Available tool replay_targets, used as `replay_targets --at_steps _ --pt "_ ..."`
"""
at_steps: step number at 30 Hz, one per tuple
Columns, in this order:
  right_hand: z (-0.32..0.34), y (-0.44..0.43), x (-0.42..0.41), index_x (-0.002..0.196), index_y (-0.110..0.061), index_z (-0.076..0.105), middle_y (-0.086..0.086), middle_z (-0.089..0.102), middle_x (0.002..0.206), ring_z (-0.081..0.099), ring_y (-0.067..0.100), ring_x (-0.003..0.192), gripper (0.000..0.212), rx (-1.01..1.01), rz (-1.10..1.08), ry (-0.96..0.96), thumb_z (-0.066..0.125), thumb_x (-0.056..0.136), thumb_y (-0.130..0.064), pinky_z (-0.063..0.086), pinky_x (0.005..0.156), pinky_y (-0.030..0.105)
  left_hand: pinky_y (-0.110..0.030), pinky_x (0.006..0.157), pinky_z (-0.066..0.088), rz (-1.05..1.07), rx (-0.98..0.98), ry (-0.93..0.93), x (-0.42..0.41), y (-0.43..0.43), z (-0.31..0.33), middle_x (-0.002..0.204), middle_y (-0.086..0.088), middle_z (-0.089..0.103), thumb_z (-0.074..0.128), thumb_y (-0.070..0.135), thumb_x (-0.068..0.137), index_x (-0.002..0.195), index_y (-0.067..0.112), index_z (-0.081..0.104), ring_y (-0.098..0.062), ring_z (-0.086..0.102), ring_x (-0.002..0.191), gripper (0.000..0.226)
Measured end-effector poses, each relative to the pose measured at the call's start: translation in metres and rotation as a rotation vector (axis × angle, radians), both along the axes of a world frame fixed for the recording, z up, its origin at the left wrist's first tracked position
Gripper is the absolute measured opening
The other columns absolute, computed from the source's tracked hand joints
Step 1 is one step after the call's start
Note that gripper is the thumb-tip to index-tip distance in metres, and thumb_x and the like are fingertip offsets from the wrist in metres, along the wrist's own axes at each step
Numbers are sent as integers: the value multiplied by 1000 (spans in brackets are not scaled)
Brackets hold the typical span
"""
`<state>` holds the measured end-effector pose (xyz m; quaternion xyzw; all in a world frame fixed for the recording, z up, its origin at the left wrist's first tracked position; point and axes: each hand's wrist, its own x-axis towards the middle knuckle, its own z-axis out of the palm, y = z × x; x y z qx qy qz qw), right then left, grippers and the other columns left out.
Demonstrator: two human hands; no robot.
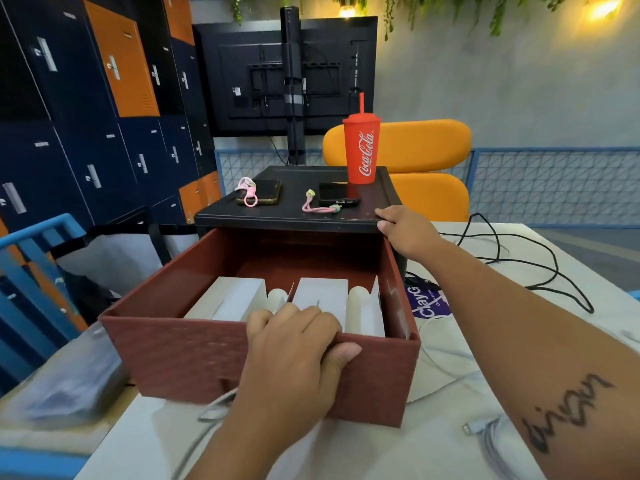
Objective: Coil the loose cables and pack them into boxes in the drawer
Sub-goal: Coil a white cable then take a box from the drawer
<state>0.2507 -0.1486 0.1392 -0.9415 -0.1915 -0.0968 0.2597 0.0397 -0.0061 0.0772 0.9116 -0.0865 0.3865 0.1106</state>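
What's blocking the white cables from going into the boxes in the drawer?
Only the front wall of the drawer, which the left hand grips, stands between the white cables and the boxes. Nothing covers it from above.

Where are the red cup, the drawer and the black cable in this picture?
red cup (362, 150): head view, on its white logo.
drawer (180, 355): head view, on its bare front wall.
black cable (519, 260): head view, on a stretch right of the drawer.
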Motion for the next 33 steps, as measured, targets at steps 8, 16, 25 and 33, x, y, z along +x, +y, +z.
replay_targets --at_steps 8,16,25,33 --pt "2 -2 3 140 -12 41 7 32 150 31 24 137 40 29 24 39 36 100 -17 25 108 29 -26 67 10 20 10 90 46 -5 13 64 17 42 35 50 87 66 24 53 -11 44 62 37" --pt "3 -3 6 140 -10 41 8 32 151 29 23 138 40 18 33 54 37 100 -15 24 108 29 -28 76 14 16 33 156 70 -3 15 75 15 45 37 49 93 78 21 53 -11 37 76 35" --pt "2 -3 9 139 -10 42 8 33 150 31 23 137 40 22 35 57 36 100 -13 25 108 27 -33 87 23 55 75 326 117 3 19 82 12 46 37 42 97 84 22 47 -15 42 89 25" --pt "-5 -4 6 142 -13 38 4 30 151 29 22 138 43 112 31 56 40 99 -16 23 109 28 -45 110 12 115 166 312 132 2 13 117 6 48 32 39 98 113 22 47 -19 42 110 27"
